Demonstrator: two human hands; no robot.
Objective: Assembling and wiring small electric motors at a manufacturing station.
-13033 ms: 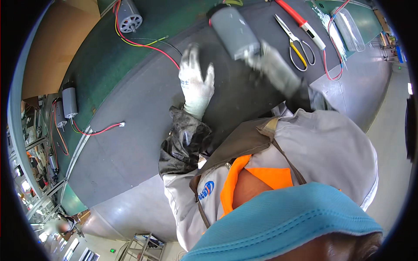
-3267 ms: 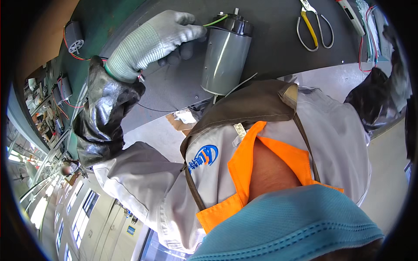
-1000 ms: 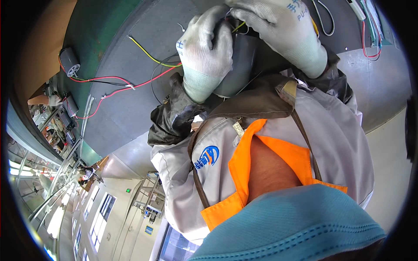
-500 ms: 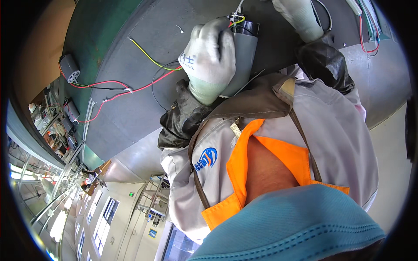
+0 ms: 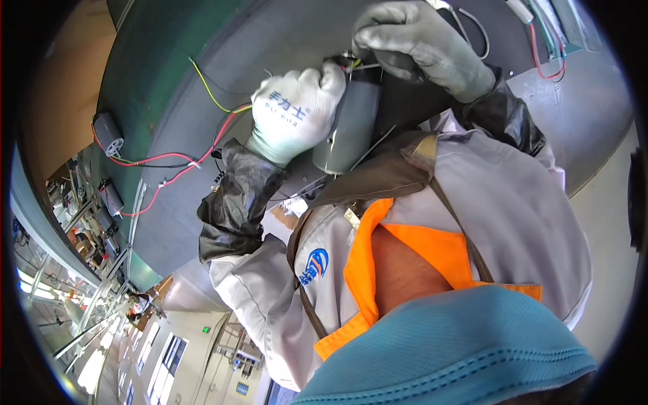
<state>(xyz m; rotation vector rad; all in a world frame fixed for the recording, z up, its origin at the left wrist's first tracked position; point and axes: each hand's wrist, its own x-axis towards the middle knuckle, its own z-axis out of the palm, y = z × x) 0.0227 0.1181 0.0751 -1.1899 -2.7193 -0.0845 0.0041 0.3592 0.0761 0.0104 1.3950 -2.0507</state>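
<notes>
A grey cylindrical housing [image 5: 347, 121] lies tilted on the dark work surface, close to my apron. At its far end is a small bunch of coloured wires [image 5: 352, 65], partly covered by my gloves. My left hand [image 5: 297, 111], in a white glove, rests along the housing's left side with its fingers curled and its thumb and forefinger closed at the wires. My right hand [image 5: 418, 47], gloved too, is bent over the same end from the right. Its fingers are closed, and whatever is between them is hidden. A thin white strip [image 5: 368, 66] sticks out beside the wires.
Red, black and yellow-green leads [image 5: 219, 135] run left across the surface to a smaller grey cylinder [image 5: 108, 131]. Another cylinder [image 5: 111, 196] lies nearer the left edge. Grey cable loops [image 5: 476, 30] and more wires [image 5: 550, 67] lie at the upper right.
My right hand has come left and down from the upper right to the wire end. My left hand and the housing have shifted left and a little nearer to me.
</notes>
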